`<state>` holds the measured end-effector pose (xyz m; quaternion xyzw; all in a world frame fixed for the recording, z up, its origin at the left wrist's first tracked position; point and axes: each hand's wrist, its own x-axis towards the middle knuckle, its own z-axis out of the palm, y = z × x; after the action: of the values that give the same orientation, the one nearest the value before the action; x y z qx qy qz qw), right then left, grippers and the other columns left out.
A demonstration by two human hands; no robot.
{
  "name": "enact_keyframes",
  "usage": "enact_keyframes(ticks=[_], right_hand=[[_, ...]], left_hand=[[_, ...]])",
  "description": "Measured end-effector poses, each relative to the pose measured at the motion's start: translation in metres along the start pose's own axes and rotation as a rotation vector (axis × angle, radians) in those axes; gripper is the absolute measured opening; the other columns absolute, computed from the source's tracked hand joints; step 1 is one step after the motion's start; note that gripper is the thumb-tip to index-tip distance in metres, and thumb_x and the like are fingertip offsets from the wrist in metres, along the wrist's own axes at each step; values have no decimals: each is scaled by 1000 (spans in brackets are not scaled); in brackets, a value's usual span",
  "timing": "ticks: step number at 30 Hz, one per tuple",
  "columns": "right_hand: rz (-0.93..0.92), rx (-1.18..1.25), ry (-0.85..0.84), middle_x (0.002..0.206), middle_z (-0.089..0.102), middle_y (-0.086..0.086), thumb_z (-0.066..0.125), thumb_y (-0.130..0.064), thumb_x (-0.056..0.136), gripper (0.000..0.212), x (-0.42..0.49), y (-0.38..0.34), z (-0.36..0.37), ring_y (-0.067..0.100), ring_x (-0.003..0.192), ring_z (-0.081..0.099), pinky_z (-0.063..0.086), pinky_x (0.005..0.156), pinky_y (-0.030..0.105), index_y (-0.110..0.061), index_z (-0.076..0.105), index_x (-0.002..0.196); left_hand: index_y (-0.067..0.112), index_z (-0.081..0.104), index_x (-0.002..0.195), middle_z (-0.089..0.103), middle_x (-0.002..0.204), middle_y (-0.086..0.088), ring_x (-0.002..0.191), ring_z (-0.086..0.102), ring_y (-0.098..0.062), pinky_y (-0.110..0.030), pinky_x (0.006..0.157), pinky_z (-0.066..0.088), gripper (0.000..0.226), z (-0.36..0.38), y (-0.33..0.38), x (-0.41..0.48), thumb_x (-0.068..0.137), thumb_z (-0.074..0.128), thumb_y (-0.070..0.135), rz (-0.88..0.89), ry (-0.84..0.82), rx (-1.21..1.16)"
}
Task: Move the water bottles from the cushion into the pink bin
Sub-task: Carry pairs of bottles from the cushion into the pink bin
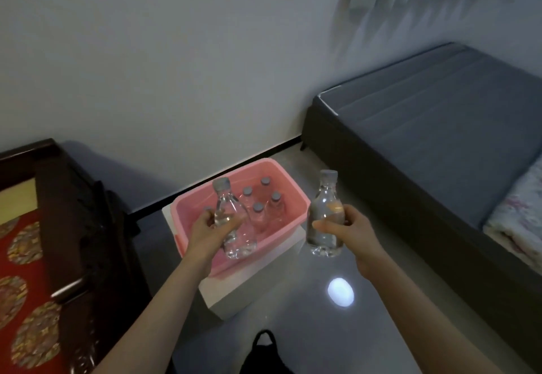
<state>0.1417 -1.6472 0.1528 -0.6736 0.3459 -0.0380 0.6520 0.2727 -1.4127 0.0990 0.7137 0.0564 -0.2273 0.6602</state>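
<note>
- Bottles in both hands: the left hand (209,231) grips the middle of one clear water bottle (227,206), and the right hand (340,227) grips the middle of a second bottle (324,194).
- The pink bin (293,185) sits at centre frame on a white box (234,294) on the floor (293,338), against the wall.
- At least four capped bottles (257,207) already stand upright in its far half. A fifth cap may show behind the left hand's fingers, though it is too hidden to tell.
- Both held bottles have their long axes close to vertical with caps up. The one on the left leans its cap a little toward the upper left of the frame.
- The bottle on the left overlaps the bin's near half in the frame, its base hanging by the near wall, so the left hand looks the nearer to the drop.
- The second bottle hangs just right of the bin's right rim, with its base over bare floor. For the right hand, the bin lies to the left in the frame.
- By this reading, the left hand needs mostly a straight lowering into the open near half, while the right hand must first carry its bottle leftward over the rim.
- The risk is a bottle base knocking the standing caps.
</note>
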Motion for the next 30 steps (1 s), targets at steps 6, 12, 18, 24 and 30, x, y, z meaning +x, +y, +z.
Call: enact_keyframes(ticks=[6,12,18,24,30], right_hand=[[27,-43,-73,102,66,6,84,-11,64,50,77,-14,17,24,92,66,52,66,29,-18,59,107],[76,-160,-219,93,70,4,85,-10,62,45,142,1,46,17,79,68,56,62,31,-21,62,98],[77,-290,-444,84,68,-10,84,-21,44,63,181,26,89,-4,68,64,48,54,14,-23,56,100],[-95,-541,-614,105,67,-12,86,-16,53,73,207,54,138,7,94,64,54,78,29,-31,51,115],[-214,-787,-638,93,63,-13,80,-15,55,65,218,91,181,13,82,62,44,58,20,-35,43,105]], left_hand=[[23,55,99,66,101,-6,98,64,-28,-45,89,52,50,-4,-5,47,61,87,24,-27,89,34],[33,54,95,64,104,1,95,62,-18,-31,78,50,59,-6,-24,74,48,88,40,-40,198,80],[62,49,94,59,107,26,98,54,10,-11,73,44,63,4,-50,88,61,86,23,-59,235,83],[51,51,103,58,110,23,107,54,3,-21,86,47,68,14,-79,106,59,84,11,-107,339,174],[20,57,108,66,107,2,97,62,-18,-32,84,50,59,20,-105,123,57,85,10,-155,496,301]])
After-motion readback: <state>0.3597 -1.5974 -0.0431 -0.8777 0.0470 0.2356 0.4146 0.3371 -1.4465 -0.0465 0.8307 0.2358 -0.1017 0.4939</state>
